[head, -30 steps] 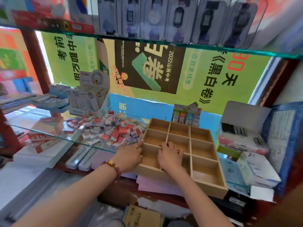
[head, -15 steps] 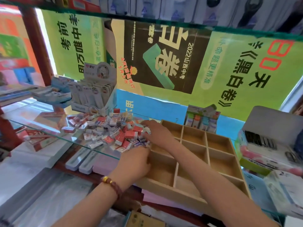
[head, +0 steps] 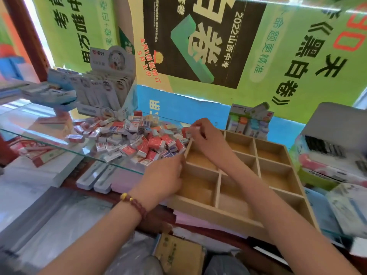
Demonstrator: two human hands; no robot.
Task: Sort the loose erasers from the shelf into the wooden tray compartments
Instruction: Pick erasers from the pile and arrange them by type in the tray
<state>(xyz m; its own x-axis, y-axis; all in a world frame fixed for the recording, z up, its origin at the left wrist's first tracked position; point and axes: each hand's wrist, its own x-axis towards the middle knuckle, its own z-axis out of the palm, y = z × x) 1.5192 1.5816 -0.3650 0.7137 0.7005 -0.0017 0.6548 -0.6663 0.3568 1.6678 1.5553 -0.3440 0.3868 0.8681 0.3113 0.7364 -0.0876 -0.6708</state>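
A heap of loose erasers in red, white and blue wrappers lies on the glass shelf, left of the wooden tray. The tray has several compartments, and those in view hold nothing. My right hand hovers over the tray's far left corner at the heap's edge, fingers pinched on a red and white eraser. My left hand rests against the tray's left wall, fingers curled at the heap's near edge; what it grips is hidden.
A display box of correction tapes stands behind the heap. A small pack of coloured items stands behind the tray. An open white box sits to the right. Flat boxes lie on the lower shelf. Posters cover the back.
My right hand has left the tray, reached into the heap and lifted a red and white eraser. My left hand shifted along the tray's left wall. The view has moved closer.
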